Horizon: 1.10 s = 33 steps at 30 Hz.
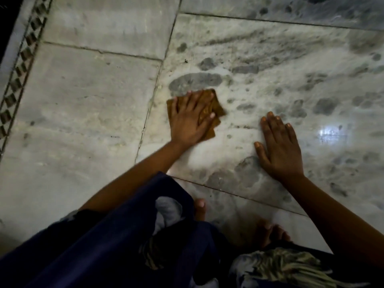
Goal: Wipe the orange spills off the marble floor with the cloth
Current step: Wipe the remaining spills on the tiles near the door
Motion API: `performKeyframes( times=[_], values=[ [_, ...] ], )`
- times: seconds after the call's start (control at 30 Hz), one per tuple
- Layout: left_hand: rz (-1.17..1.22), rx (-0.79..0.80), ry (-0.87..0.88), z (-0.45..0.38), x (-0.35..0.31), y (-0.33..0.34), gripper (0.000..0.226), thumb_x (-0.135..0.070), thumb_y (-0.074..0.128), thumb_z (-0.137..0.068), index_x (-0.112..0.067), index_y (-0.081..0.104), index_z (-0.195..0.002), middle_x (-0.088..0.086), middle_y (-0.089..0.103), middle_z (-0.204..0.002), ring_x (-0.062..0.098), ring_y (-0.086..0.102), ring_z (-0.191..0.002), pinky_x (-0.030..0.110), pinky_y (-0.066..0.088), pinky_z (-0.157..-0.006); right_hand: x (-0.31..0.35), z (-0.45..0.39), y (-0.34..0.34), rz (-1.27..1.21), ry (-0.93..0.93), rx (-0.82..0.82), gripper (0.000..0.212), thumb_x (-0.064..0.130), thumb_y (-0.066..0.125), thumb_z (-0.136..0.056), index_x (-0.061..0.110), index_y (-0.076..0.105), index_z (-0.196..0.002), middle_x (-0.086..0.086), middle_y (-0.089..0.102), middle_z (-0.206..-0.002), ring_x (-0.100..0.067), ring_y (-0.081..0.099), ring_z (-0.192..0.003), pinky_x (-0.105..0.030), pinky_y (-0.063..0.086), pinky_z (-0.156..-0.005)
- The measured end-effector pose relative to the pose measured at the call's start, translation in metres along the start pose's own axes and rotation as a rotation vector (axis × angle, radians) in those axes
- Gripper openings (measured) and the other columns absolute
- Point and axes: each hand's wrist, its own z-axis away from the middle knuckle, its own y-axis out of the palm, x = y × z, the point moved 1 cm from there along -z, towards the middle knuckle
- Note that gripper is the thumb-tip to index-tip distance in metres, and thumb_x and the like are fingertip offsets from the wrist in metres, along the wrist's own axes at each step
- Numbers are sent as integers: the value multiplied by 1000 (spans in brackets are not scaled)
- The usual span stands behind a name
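Left hand [192, 117] lay flat with fingers spread, pressing the folded brown cloth [216, 110] onto the marble floor [83, 113], just right of a tile joint. Right hand [279, 146] was spread flat too, palm on bare floor nearby, holding nothing, likely a brace. No clear orange spill showed around the cloth; only faint yellowish specks along the joint [152, 96]. Wiping looked mostly done, maybe the joint residue left. Dim light, hard to tell.
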Motion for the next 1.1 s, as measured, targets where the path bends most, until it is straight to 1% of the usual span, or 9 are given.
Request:
performKeyframes(
  times=[0.13,0.3,0.43,0.5,0.6,0.7,0.87,1.0,1.1],
  values=[
    [44,-60,-158,-29,46,-14,60,-56,28,-89,-29,38,-141,1,39,-148,23,28,-140,44,11,-110,0,0,-1,-3,7,1,64,42,25,-94,8,24,-148,-13,21,-154,-23,20,-142,-36,8,-116],
    [49,-196,-535,54,57,-12,63,-54,27,-88,-22,41,-140,5,45,-144,26,35,-135,46,16,-110,1,0,0,-4,11,-8,64,42,27,-93,8,24,-147,-13,23,-154,-24,22,-142,-37,10,-116],
    [20,-159,-428,83,21,-1,57,-50,32,-89,-22,45,-137,4,45,-144,26,35,-136,46,14,-111,1,0,-1,0,20,-4,64,42,27,-93,8,24,-148,-13,22,-154,-24,21,-142,-38,10,-116],
    [23,-138,-421,65,20,0,60,-51,29,-88,-20,46,-137,5,45,-144,26,33,-137,48,14,-112,1,0,-1,-1,22,-1,64,41,28,-93,8,24,-147,-13,22,-154,-24,21,-142,-37,10,-116],
    [13,-152,-564,1,38,-6,64,-54,22,-90,-20,39,-142,3,38,-149,25,26,-140,46,10,-113,1,-1,-1,-9,19,-6,63,40,30,-93,10,24,-148,-11,21,-155,-21,20,-142,-38,12,-116],
    [36,-136,-637,-80,48,-11,55,-48,28,-96,-22,30,-145,0,29,-154,21,17,-144,45,4,-116,0,0,-1,-37,18,-5,63,40,32,-93,10,25,-147,-10,21,-155,-20,18,-142,-39,14,-116],
    [-8,-38,-411,-148,16,-10,55,-47,29,-97,-22,26,-147,0,27,-154,21,16,-144,45,2,-116,0,-1,-3,-46,24,8,62,39,31,-92,9,27,-147,-10,21,-154,-20,19,-142,-40,16,-116],
    [-1,-1,20,-97,-14,5,58,-51,34,-91,-17,46,-137,9,44,-144,27,35,-137,42,10,-113,0,-1,-4,-46,18,8,62,38,31,-92,9,27,-147,-10,22,-154,-20,18,-143,-39,14,-116],
    [-11,48,276,-29,-13,7,61,-56,41,-87,-24,42,-139,4,47,-142,24,35,-136,46,13,-113,0,0,-4,-31,19,3,61,38,31,-92,8,29,-146,-11,24,-153,-20,20,-142,-38,14,-115]
  ],
)
